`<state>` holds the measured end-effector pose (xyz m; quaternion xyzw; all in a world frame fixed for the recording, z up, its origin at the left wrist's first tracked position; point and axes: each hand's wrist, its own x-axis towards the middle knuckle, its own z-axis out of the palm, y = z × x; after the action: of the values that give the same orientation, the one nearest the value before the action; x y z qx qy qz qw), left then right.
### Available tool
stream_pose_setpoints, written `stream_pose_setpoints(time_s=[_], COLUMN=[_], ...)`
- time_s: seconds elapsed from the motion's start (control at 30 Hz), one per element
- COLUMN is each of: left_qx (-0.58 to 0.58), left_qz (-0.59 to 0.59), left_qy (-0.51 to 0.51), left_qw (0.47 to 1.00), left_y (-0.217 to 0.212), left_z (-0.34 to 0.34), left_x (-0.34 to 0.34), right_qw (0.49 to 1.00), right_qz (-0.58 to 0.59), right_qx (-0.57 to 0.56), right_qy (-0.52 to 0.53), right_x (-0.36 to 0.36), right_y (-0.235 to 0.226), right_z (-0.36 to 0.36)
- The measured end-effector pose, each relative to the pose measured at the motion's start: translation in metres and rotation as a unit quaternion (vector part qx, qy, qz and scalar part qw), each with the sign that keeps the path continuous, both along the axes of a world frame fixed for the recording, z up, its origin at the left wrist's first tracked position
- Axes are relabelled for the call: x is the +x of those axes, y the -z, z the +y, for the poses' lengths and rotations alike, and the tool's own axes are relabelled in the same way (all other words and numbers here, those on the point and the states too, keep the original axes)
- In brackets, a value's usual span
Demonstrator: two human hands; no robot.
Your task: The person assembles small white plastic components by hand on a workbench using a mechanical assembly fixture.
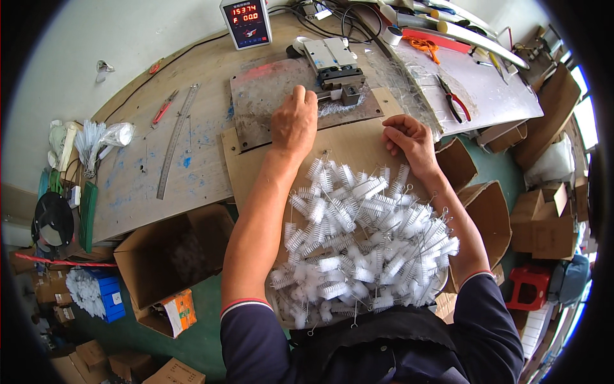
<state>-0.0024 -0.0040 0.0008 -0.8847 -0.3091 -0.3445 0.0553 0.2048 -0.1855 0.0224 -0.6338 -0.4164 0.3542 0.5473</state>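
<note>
My left hand [295,121] is closed at the near left side of a small metal trimming or clamping fixture [334,64]. What its fingers grip is hidden behind the knuckles. The fixture sits on a worn metal plate [256,105], with white bristle clippings [342,107] scattered beside its block. To the right, my right hand [412,142] hovers past the plate's edge, thumb and fingertips curled together; nothing can be made out between them. Between my forearms lies a large heap of small white bristle brushes [364,243] with twisted wire stems and loop ends.
A counter with a red display [246,24] stands at the back. On the left of the table lie a steel ruler [178,141] and a red cutter knife [165,107]. Red-handled pliers [454,99] rest on the right-hand surface. An open carton [150,269] stands below the table's left edge.
</note>
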Motion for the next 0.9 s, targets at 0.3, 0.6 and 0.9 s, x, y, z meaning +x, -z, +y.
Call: stream_pose_setpoints(time_s=[0.3,0.6,0.9], left_qx=[-0.071,-0.079,-0.103], left_qz=[-0.073,-0.065,-0.07], left_qy=[0.018,0.018,0.025], left_qw=[0.995,0.995,0.992], left_y=[0.002,0.005,0.005], left_z=[-0.002,-0.003,0.004], left_x=[-0.015,-0.007,-0.003], right_qw=[1.0,1.0,1.0], right_qz=[-0.006,-0.018,-0.02], right_qx=[-0.009,-0.008,-0.01], right_qy=[0.001,0.001,0.003], right_x=[0.0,0.001,-0.003], right_y=[-0.001,0.002,-0.002], right_z=[0.0,0.0,0.001])
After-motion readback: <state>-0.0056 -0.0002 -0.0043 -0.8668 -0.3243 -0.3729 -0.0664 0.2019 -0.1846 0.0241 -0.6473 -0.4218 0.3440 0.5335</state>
